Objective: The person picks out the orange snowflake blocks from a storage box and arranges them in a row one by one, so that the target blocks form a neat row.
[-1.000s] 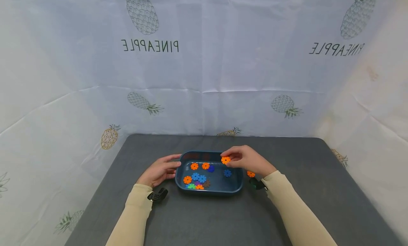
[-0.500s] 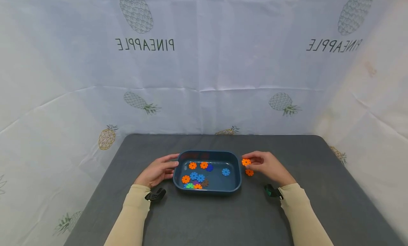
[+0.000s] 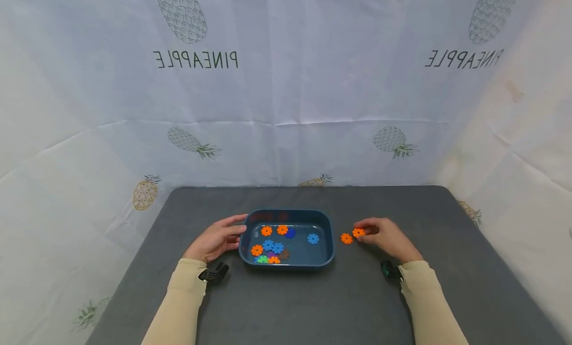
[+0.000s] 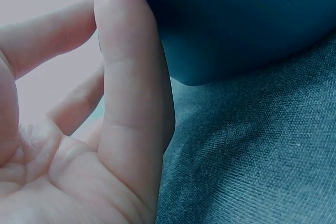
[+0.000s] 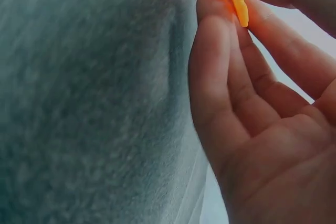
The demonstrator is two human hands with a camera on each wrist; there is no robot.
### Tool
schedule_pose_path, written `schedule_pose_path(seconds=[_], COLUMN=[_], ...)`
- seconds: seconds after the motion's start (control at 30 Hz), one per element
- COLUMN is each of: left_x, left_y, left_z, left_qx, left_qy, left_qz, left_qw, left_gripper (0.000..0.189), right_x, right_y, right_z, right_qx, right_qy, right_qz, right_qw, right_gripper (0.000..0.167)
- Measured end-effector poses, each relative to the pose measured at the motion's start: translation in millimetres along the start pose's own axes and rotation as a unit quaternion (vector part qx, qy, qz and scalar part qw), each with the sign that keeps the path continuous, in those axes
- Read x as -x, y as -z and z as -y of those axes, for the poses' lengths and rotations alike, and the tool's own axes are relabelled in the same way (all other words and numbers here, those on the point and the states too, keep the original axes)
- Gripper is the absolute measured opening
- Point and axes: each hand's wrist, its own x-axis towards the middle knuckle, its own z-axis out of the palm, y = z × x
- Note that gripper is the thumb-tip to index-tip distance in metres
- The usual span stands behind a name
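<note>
Orange toothed disc (image 3: 358,233) is pinched between thumb and fingertips of the right hand (image 3: 390,240), out to the right of the blue tray (image 3: 308,255); can't really tell if it's touching the grey table (image 3: 295,310); second orange disc (image 3: 346,239) lies just beside it; left hand (image 3: 214,240) has its fingers spread, tips against the tray's left end; more coloured discs (image 3: 277,248) inside, mostly toward the left.

Your dark grey tabletop (image 3: 286,305), woven in texture, a dark blue tray (image 3: 286,267) with rounded corners resting on it, one orange notched disc (image 3: 346,239) lying just right of the tray.
</note>
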Motion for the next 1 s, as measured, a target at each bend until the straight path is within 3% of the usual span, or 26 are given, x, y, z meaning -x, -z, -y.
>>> schedule_pose_path(seconds=[0.3, 1.0], left_x=[1.3, 0.2], left_y=[1.1, -0.7], left_z=[-1.8, -2.1], left_qx=[0.0, 0.003], left_qy=[0.002, 0.009], left_qz=[-0.003, -0.002], left_qw=[1.0, 1.0], left_gripper=[0.07, 0.071], right_x=[-1.1, -0.5], right_y=[-2.3, -7.7], right_z=[-2.6, -1.7], right_qx=[0.028, 0.03], right_qy=[-0.002, -0.016], right_qz=[-0.004, 0.004], right_qw=[0.9996, 0.9994], right_gripper=[0.035, 0.034])
